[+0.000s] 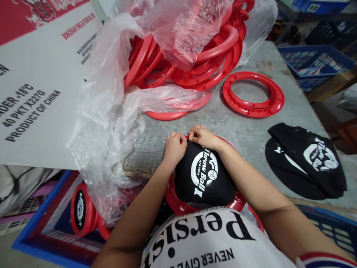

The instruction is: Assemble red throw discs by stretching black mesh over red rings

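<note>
A red plastic ring (182,208) rests against my body at the table's near edge. Over its opening lies a black fabric disc (189,167) printed with white "Throw Ball" lettering. At the far rim, my left hand (175,147) pinches the fabric's edge with closed fingers. Just beside it, my right hand (205,137) is also closed on the fabric edge at the rim. The fingertips almost meet there and hide the exact spot they grip. More printed black fabric discs (306,163) lie in a loose stack to the right.
One loose red ring (253,95) lies flat on the grey table (295,100). A plastic bag (111,100) spills many red rings (217,67) at the back. A printed carton (41,93) stands left. Blue crates (315,61) sit right, and another blue crate (47,238) holds finished-looking discs lower left.
</note>
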The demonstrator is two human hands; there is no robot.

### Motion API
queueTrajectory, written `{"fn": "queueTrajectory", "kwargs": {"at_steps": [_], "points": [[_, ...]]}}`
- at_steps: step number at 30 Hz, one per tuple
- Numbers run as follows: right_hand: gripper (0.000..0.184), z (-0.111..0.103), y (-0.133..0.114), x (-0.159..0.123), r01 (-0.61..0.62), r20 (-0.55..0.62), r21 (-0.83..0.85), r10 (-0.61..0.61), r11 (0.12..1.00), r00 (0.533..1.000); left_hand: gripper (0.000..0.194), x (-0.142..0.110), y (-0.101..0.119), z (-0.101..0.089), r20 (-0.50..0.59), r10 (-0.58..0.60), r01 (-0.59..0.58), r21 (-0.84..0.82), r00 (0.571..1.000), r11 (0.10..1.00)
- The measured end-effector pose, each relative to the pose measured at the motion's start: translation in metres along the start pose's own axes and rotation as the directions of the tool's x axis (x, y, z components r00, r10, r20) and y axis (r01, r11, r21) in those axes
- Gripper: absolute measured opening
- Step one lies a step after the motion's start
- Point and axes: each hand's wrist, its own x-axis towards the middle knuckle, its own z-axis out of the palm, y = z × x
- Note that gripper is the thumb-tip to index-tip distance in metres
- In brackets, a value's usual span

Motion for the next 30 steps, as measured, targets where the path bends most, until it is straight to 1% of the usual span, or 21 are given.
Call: {"fn": "queueTrajectory", "kwargs": {"at_steps": [6,12,17,19,21,23,24,25,26,28,30], "points": [[0.013,0.001,0.002,0.0,-0.014,-0.011,0.02,0.015,1.0,1.0,0.014,0.0,0.0,0.0,0.005,0.003,-0.003,0.043,1.0,0.999],[0.018,0.001,0.003,0.001,0.018,-0.006,0.057,-0.018,0.998,1.0,0.014,-0.001,-0.001,-0.002,0.017,0.008,-0.009,0.009,1.0,1.0],[0.015,0.003,0.002,0.001,-0.01,-0.033,0.034,0.011,0.999,0.999,0.014,-0.001,-0.002,0.001,0.001,0.029,-0.029,-0.001,1.0,1.0],[0.013,0.004,0.001,0.0,-0.025,-0.048,0.012,0.026,1.0,0.999,0.014,0.0,-0.005,0.001,-0.008,0.052,-0.053,-0.044,0.999,0.998],[0.01,0.003,0.0,0.0,-0.03,-0.046,-0.009,0.029,1.0,0.998,0.015,0.001,-0.009,-0.001,-0.007,0.064,-0.064,-0.147,0.998,0.987],[0.008,-0.001,-0.001,0.0,-0.025,-0.026,-0.019,0.025,1.0,0.999,0.02,0.0,-0.013,-0.006,-0.018,0.052,-0.055,-0.251,0.998,0.966],[0.006,-0.003,-0.001,0.001,-0.02,-0.01,-0.018,0.019,1.0,1.0,0.022,-0.002,-0.014,-0.01,-0.027,0.049,-0.055,-0.274,0.998,0.96],[0.005,-0.007,-0.002,0.001,-0.011,0.009,-0.013,0.011,1.0,1.0,0.025,-0.006,-0.015,-0.015,-0.041,0.056,-0.065,-0.264,0.998,0.962],[0.008,-0.011,-0.002,0.001,-0.001,0.029,-0.012,0.001,1.0,1.0,0.027,-0.012,-0.015,-0.019,-0.058,0.075,-0.086,-0.216,0.995,0.973],[0.016,-0.02,-0.002,-0.001,0.0,0.069,-0.043,0.003,0.999,0.998,0.027,-0.028,-0.011,-0.027,-0.089,0.139,-0.142,-0.029,0.986,0.989],[0.015,-0.028,-0.001,-0.005,-0.037,0.075,-0.106,0.046,0.994,0.996,0.023,-0.047,-0.003,-0.032,-0.084,0.214,-0.194,0.198,0.973,0.961]]}}
